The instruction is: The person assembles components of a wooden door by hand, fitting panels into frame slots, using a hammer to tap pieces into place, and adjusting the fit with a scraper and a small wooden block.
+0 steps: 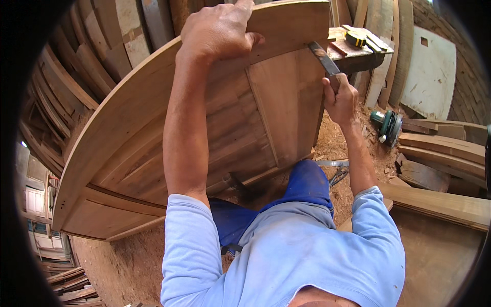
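A large wooden door [286, 87] with a curved outer edge and inset panels stands tilted before me. My left hand [217, 31] is hooked over its upper edge, with the thumb on the face toward me and the fingertips partly out of sight. In my right hand [341, 100] is a flat, dark metal tool [324, 60] with a worn, rusty-looking far end; its exact kind does not show. That end points up and left and lies at the door's face near the upper right corner. I cannot tell whether it touches the wood.
A bench [365, 56] at the upper right carries a yellow and black tape measure [355, 38] and wood offcuts. A green power tool [387, 126] lies on the sawdust-covered floor. Curved boards [445, 148] are stacked at right, and more planks [76, 66] lean at left.
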